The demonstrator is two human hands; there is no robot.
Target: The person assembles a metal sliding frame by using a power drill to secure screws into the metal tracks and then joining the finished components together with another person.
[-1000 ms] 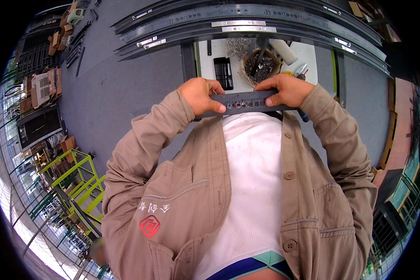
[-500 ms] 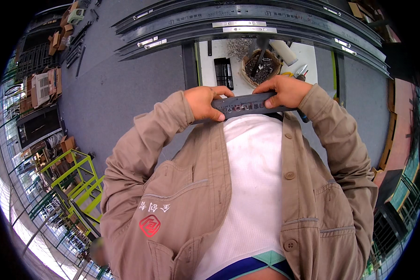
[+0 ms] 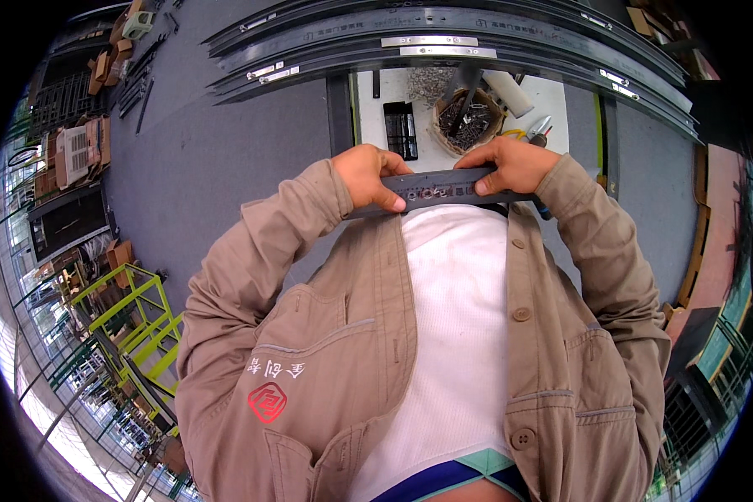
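In front of my chest lies a dark grey metal profile [image 3: 439,189] with small holes and fittings along its face. My left hand [image 3: 368,177] grips its left part, thumb on the near face and fingers over the far edge. My right hand [image 3: 512,166] is closed round the right part in the same way. Just beyond the profile, a box of screws [image 3: 474,125] stands on a white tabletop [image 3: 376,155]. To its left is a black tray [image 3: 400,131] with compartments. A tool with a dark handle [image 3: 542,127] lies close to my right hand.
Long dark profiles [image 3: 343,38] with silver connector plates [image 3: 448,52] span the far side. A pile of small metal parts [image 3: 428,84] and a whitish cylinder [image 3: 508,94] lie near the box. Green-yellow frames [image 3: 130,314] and cardboard boxes [image 3: 100,75] stand at left.
My left hand has shifted slightly on the profile, its thumb a little further right and up. My right hand keeps its hold almost unmoved.
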